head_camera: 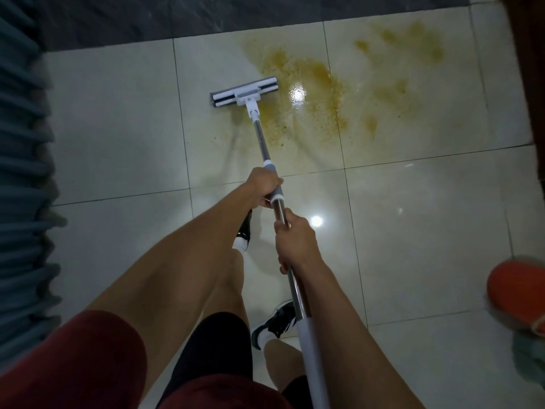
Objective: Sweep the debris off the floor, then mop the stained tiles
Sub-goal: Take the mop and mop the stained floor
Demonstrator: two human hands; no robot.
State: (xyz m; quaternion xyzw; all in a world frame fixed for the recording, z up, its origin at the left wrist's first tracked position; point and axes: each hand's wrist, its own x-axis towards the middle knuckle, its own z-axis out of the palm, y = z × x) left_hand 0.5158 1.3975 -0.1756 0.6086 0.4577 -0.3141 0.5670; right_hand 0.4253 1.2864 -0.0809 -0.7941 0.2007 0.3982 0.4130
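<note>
A flat white and grey mop head (244, 93) lies on the pale floor tiles (118, 119) at the left edge of a wide yellow-brown stain (312, 84). Its metal handle (262, 137) runs back toward me. My left hand (264, 185) grips the grey sleeve on the handle. Lower down the bare metal shaft, my right hand (293, 239) holds on. More yellow patches (410, 42) spread to the far right of the stained tile.
A teal curtain or ribbed fabric (20, 172) runs down the left side. Dark tiles (206, 13) border the far edge. An orange object (516, 293) sits at the right edge. My feet in black and white shoes (277, 320) stand below the hands.
</note>
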